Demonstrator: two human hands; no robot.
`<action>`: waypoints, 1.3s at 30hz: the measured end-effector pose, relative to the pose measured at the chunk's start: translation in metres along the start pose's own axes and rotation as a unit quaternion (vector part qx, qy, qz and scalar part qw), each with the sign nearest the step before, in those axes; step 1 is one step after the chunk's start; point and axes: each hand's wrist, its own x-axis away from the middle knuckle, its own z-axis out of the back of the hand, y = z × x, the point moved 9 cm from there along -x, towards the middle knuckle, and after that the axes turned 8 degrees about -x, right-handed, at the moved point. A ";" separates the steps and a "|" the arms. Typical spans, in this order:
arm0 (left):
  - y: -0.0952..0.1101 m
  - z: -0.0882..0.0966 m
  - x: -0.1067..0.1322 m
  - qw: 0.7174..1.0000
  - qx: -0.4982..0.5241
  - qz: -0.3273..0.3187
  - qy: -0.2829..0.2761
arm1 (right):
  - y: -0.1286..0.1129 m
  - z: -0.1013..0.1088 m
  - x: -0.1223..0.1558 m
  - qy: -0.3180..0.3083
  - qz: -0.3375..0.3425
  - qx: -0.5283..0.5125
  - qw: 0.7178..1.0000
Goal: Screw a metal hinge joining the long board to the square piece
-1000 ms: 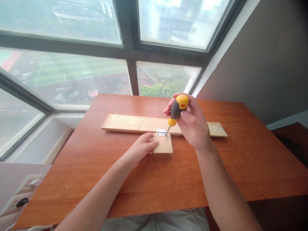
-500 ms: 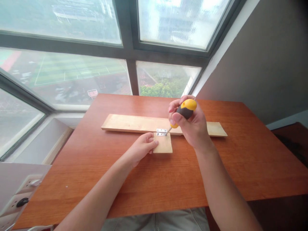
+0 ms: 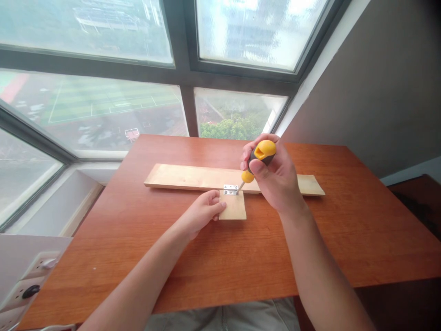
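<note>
My right hand (image 3: 272,172) is closed around the yellow and black handle of a screwdriver (image 3: 264,151). Its shaft slants down to the left, and the tip meets the lower right part of a silver metal hinge (image 3: 230,189). One leaf of the hinge lies on a small square wooden piece (image 3: 234,209), the other on a long wooden board (image 3: 186,176). My left hand (image 3: 203,210) pinches the left edge of the small piece, thumb on top and fingers at the side and below. The right hand hides part of the long board.
Everything rests on a reddish-brown wooden table (image 3: 138,257). Large windows (image 3: 117,101) with grey frames stand behind it, and a grey wall (image 3: 358,92) is at the right. Wall sockets (image 3: 31,289) with a black plug sit at the lower left, beside the table edge.
The screwdriver handle has turned and shifted slightly left in my right hand, its tip still at the hinge. My left hand keeps its hold on the small piece.
</note>
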 end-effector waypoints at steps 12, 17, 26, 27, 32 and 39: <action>-0.003 0.001 0.001 1.000 -0.001 0.026 0.008 | 0.001 0.006 0.000 0.020 -0.004 -0.035 0.999; -0.004 0.001 -0.001 1.000 -0.008 0.021 0.007 | 0.000 0.002 0.001 -0.009 -0.016 0.003 1.000; -0.003 0.000 0.000 1.000 -0.010 0.019 0.003 | -0.002 -0.002 0.002 -0.027 -0.011 0.000 1.000; -0.003 0.000 0.000 1.000 -0.012 0.020 0.003 | -0.002 -0.003 0.002 -0.031 -0.014 -0.004 0.999; -0.002 0.000 -0.001 1.000 -0.018 0.015 0.001 | -0.002 -0.007 0.002 -0.052 -0.020 -0.007 0.998; -0.005 0.001 -0.001 1.000 -0.025 0.016 0.000 | -0.005 0.001 0.003 -0.006 0.004 0.016 1.000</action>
